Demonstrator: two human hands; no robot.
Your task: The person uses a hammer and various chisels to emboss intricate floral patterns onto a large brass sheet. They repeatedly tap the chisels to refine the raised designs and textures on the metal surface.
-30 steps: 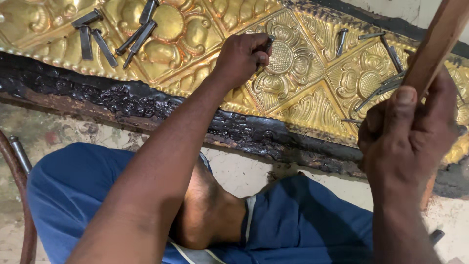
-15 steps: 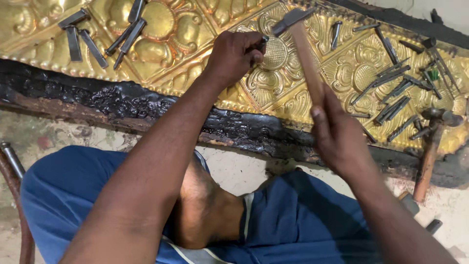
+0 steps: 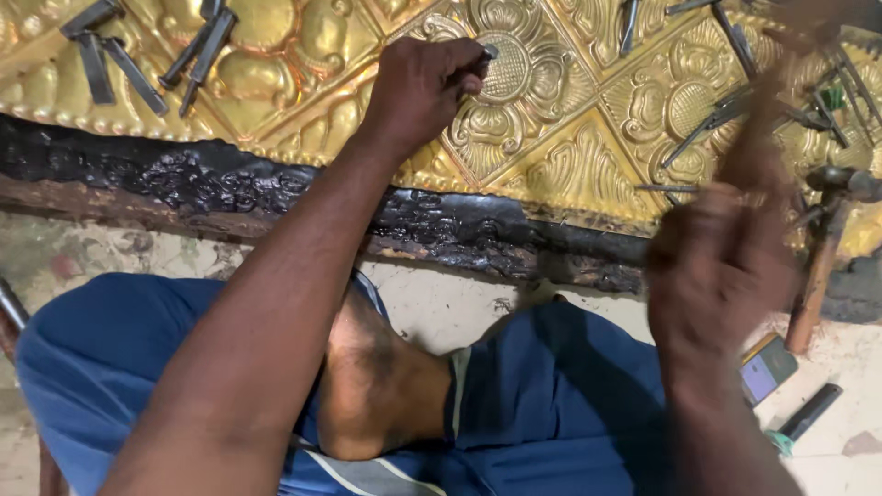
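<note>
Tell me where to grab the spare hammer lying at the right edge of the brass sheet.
Take the spare hammer by the bare lower half of its wooden handle, coming from below right. The handle points down toward the floor and is free there; its dark metal head rests among loose punches on the embossed brass sheet, so the top looks crowded.

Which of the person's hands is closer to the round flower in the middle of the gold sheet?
The left hand. It rests right beside the round flower, pressing a small punch at its edge. The right hand is raised and blurred, well off to the flower's lower right.
</note>
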